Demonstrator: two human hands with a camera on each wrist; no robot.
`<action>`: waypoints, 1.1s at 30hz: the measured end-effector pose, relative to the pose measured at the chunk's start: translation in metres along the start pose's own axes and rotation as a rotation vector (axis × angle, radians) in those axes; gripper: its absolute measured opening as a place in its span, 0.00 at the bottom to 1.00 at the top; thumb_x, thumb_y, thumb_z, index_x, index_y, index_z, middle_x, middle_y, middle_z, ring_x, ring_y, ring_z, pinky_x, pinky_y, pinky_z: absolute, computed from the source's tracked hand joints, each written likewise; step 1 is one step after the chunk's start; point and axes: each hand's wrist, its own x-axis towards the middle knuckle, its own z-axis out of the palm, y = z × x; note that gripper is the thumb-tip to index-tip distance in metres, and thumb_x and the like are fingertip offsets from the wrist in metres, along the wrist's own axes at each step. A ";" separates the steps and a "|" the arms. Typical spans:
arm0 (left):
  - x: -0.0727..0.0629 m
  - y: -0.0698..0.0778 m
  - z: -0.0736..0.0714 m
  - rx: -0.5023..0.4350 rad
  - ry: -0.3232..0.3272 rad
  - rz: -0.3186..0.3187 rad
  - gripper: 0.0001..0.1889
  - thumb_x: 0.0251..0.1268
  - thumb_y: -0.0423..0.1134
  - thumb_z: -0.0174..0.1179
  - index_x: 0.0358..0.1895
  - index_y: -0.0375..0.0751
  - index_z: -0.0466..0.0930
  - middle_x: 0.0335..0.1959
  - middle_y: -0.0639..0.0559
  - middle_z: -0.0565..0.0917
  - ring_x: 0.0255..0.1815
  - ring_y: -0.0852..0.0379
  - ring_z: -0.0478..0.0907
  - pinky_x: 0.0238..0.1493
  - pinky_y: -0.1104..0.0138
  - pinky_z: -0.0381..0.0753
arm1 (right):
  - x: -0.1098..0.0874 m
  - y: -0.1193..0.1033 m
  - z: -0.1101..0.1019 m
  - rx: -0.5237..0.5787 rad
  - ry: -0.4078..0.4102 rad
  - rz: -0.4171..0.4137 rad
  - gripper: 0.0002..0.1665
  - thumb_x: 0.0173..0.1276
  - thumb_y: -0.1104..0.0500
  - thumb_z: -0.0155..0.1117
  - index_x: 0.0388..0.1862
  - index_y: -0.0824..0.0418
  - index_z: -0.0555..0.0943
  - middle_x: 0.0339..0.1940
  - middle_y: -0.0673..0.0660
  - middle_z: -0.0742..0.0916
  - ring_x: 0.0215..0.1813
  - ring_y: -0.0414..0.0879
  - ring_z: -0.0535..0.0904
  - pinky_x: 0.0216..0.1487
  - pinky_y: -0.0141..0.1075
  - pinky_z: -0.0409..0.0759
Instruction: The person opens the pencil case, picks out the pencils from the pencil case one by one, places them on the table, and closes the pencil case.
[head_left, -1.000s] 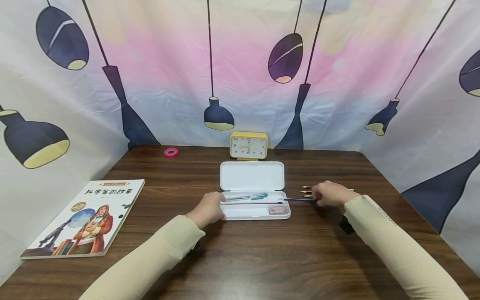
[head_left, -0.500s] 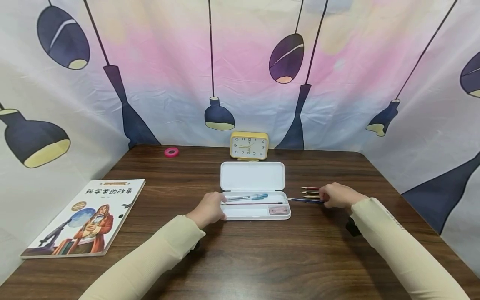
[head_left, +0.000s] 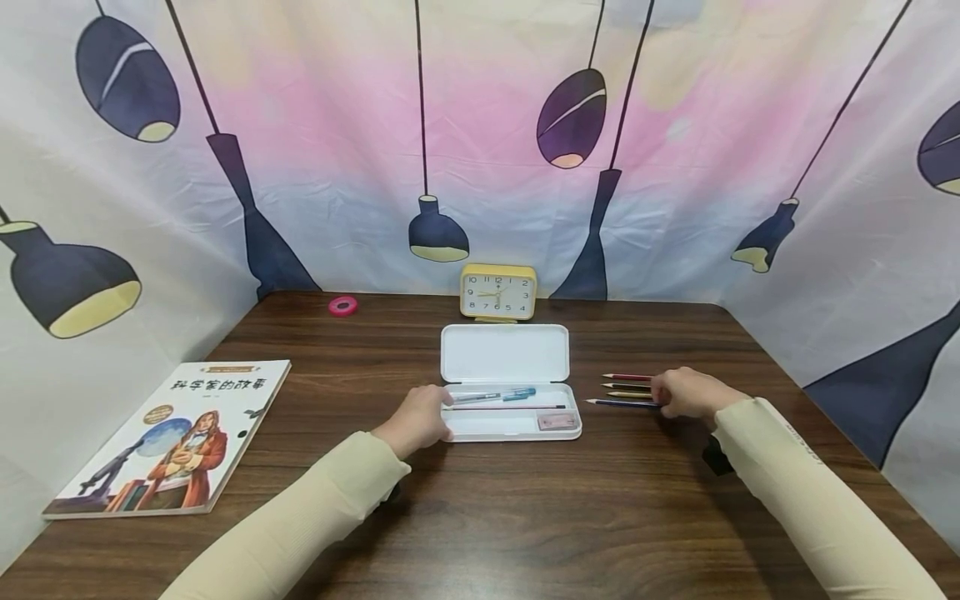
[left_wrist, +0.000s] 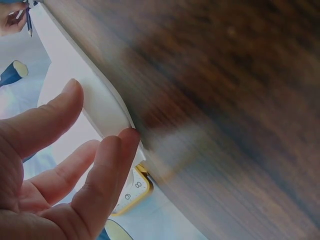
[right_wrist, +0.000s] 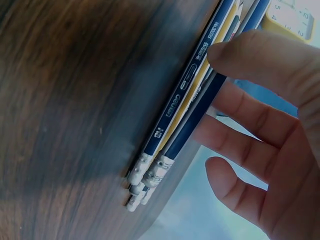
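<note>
A white pencil case (head_left: 487,427) stands with its lid raised at mid-table. Inside lie a pen with a light blue cap (head_left: 519,393), a thin dark red pencil (head_left: 502,407) and a pink eraser (head_left: 557,422). My left hand (head_left: 414,418) holds the case's left end, thumb and fingers about its corners. To the right of the case, my right hand (head_left: 688,392) pinches a dark blue pencil (right_wrist: 192,122) between thumb and fingers, its tip pointing left. Beside it lie a red pencil (head_left: 626,377) and other pencils, their back parts hidden by the hand in the head view.
Behind the case stands a yellow clock (head_left: 498,292). A pink tape roll (head_left: 342,306) lies at the back left, and a book (head_left: 172,437) at the left edge. A printed cloth (head_left: 337,167) hangs round the wooden table (head_left: 510,517).
My right hand has shifted right with the dark blue pencil, drawing its tip away from over the case's right end. More of the other pencils shows. The left hand has stayed put.
</note>
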 end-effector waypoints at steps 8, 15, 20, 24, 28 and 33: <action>0.001 -0.001 0.001 -0.005 0.006 0.000 0.24 0.31 0.28 0.70 0.41 0.30 0.77 0.41 0.40 0.77 0.49 0.42 0.68 0.50 0.57 0.66 | -0.002 0.006 0.003 -0.008 0.002 0.019 0.07 0.53 0.67 0.62 0.27 0.58 0.73 0.25 0.50 0.75 0.26 0.43 0.68 0.24 0.37 0.67; 0.000 0.000 0.001 -0.006 0.008 0.001 0.24 0.31 0.29 0.70 0.41 0.30 0.77 0.42 0.40 0.77 0.49 0.42 0.69 0.50 0.57 0.66 | -0.005 0.010 0.003 0.014 0.004 0.020 0.07 0.52 0.67 0.62 0.26 0.59 0.73 0.26 0.50 0.76 0.26 0.43 0.69 0.25 0.37 0.67; 0.000 0.000 0.000 -0.015 0.003 -0.007 0.24 0.32 0.28 0.70 0.41 0.30 0.77 0.42 0.40 0.77 0.49 0.43 0.69 0.50 0.57 0.67 | -0.007 0.014 0.004 0.002 -0.001 0.024 0.06 0.52 0.67 0.62 0.27 0.59 0.74 0.24 0.50 0.75 0.25 0.43 0.69 0.24 0.36 0.68; 0.000 0.000 0.001 -0.016 0.004 -0.003 0.24 0.31 0.28 0.70 0.41 0.29 0.77 0.42 0.40 0.77 0.49 0.44 0.69 0.49 0.58 0.67 | -0.009 0.016 0.006 -0.006 -0.001 0.033 0.06 0.52 0.66 0.62 0.26 0.59 0.74 0.22 0.49 0.74 0.24 0.43 0.67 0.24 0.36 0.66; 0.000 -0.001 0.001 -0.005 0.012 0.010 0.24 0.30 0.28 0.70 0.41 0.29 0.77 0.41 0.40 0.78 0.48 0.44 0.70 0.49 0.58 0.67 | -0.012 0.016 0.005 -0.003 0.001 0.039 0.06 0.52 0.66 0.62 0.26 0.59 0.74 0.22 0.50 0.74 0.24 0.43 0.67 0.24 0.36 0.66; 0.000 -0.001 0.001 -0.002 0.008 0.002 0.24 0.31 0.28 0.70 0.41 0.30 0.77 0.41 0.40 0.78 0.48 0.44 0.70 0.49 0.58 0.67 | -0.014 0.018 0.006 -0.011 0.003 0.048 0.06 0.52 0.67 0.62 0.26 0.59 0.74 0.22 0.50 0.73 0.24 0.43 0.66 0.24 0.36 0.65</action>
